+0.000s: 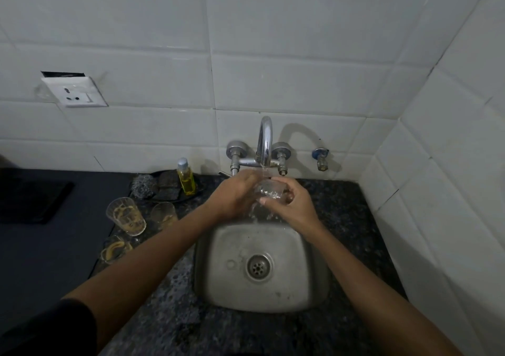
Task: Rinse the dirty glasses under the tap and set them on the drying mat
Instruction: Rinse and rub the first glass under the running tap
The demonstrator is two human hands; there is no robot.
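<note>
Both hands hold a clear glass [269, 189] under the running chrome tap [264, 142], above the back of the steel sink [218, 287]. My left hand [235, 196] grips its left side and my right hand [289, 205] curls round its right side. Water runs over the glass and falls into the basin. Three dirty glasses with yellowish residue wait on the counter to the left: a tall one [126, 216], one behind it [164, 215], and one nearer me [114, 250]. A dark mat [41, 246] covers the counter at far left.
A yellow soap bottle [185, 176], a steel scrubber [143, 186] and dark sponges [169, 187] sit behind the dirty glasses. A dark tray-like slab [30, 201] lies on the mat. A wall socket [73, 92] is upper left. A tiled wall closes the right side.
</note>
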